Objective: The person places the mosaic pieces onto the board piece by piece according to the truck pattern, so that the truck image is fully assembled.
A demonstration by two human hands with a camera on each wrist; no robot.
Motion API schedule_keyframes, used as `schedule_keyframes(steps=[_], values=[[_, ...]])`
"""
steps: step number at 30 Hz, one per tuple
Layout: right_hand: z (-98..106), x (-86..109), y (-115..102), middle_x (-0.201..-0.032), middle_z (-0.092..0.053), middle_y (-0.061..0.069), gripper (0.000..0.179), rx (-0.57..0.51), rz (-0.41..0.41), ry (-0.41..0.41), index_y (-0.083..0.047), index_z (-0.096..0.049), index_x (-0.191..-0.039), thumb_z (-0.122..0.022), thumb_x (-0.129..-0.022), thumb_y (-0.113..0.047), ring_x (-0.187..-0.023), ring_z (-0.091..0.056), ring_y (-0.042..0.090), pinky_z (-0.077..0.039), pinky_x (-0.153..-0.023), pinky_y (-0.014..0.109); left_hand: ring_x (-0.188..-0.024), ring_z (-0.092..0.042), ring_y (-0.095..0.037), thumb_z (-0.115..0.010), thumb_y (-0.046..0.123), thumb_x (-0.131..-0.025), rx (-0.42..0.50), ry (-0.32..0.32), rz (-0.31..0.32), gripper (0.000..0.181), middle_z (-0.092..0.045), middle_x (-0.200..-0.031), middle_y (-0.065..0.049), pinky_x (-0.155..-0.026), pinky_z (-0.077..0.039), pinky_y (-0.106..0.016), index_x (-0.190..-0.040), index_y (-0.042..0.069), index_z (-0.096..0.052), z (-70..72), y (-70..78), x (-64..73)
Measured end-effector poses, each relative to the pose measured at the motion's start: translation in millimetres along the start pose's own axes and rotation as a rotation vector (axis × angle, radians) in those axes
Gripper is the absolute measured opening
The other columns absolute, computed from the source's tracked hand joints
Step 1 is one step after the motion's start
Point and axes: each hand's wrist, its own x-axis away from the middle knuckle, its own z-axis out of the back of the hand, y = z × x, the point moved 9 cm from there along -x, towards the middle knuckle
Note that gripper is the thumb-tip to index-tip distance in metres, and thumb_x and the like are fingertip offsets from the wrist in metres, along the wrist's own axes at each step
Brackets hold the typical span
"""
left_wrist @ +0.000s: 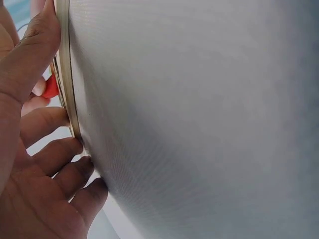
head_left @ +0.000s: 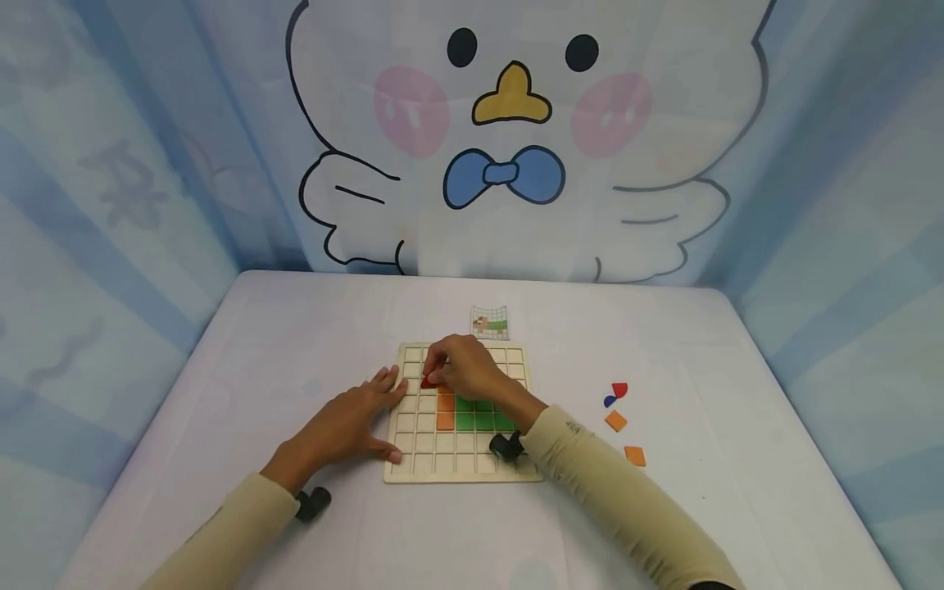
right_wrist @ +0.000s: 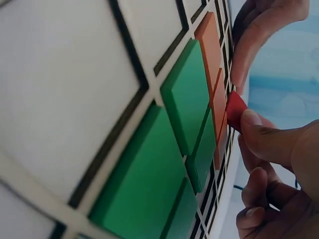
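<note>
A pale wooden grid board [head_left: 424,467] lies on the white table. Green square tiles [head_left: 472,421] and orange tiles [head_left: 446,419] fill some of its middle cells. My right hand [head_left: 466,367] reaches over the board, pinching a small red tile [right_wrist: 234,110] between thumb and fingers, right at the grid just left of the top orange tile. With fingers spread, my left hand [head_left: 352,419] rests along the board's left edge, thumb near the lower corner. Part of the board's upper right lies hidden behind the right hand and wrist.
Behind the board lies a small picture card [head_left: 490,323] with a grid pattern. To the right are loose pieces: a red one [head_left: 620,389], a blue half-round [head_left: 609,401], an orange square [head_left: 615,420] and another orange square [head_left: 635,456]. Printed curtains [head_left: 509,238] enclose the table.
</note>
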Motion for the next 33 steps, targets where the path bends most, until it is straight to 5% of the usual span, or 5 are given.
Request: schedule_keyframes(steps=[9, 20, 26, 33], values=[[-5.9, -1.0, 1.2, -0.083, -0.077, -0.009, 0.015, 0.048, -0.056, -0.026, -0.022, -0.079, -0.080, -0.084, -0.093, -0.016, -0.077, -0.064, 0.008, -0.053, -0.072, 0.029, -0.162, -0.028, -0.041, -0.093, 0.057, -0.071, -0.009, 0.002, 0.006, 0.117, -0.026, -0.175, -0.018, -0.122, -0.040, -0.064, -0.164, 0.008, -0.039, -0.3, 0.0, -1.0], [0.7, 9.7, 1.4, -0.096, -0.080, -0.006, 0.007, 0.041, -0.022, -0.009, -0.019, -0.083, -0.096, -0.086, -0.091, -0.014, -0.095, -0.069, 0.014, -0.056, -0.089, 0.036, -0.162, -0.029, -0.042, -0.093, 0.056, -0.071, -0.004, 0.001, 0.005, 0.118, -0.026, -0.175, -0.018, -0.122, -0.039, -0.065, -0.163, 0.008, -0.040, -0.3, 1.4, -1.1], [22.3, 29.1, 13.2, -0.096, -0.078, -0.002, 0.012, -0.057, -0.042, 0.067, -0.015, -0.081, -0.100, -0.087, -0.089, -0.015, -0.098, -0.071, 0.020, -0.056, -0.092, 0.041, -0.163, -0.026, -0.041, -0.094, 0.055, -0.071, -0.003, -0.009, 0.019, 0.118, -0.024, -0.175, -0.018, -0.123, -0.038, -0.064, -0.164, 0.008, -0.038, -1.2, 2.1, -2.2], [60.7, 63.0, 45.5, -0.102, -0.077, -0.001, 0.017, -0.041, -0.131, 0.141, -0.015, -0.081, -0.106, -0.087, -0.089, -0.013, -0.095, -0.063, 0.019, -0.050, -0.083, 0.036, -0.163, -0.026, -0.040, -0.094, 0.053, -0.070, -0.020, 0.003, 0.014, 0.118, -0.025, -0.175, -0.018, -0.125, -0.036, -0.062, -0.164, 0.007, -0.038, -1.0, 4.3, -1.3]])
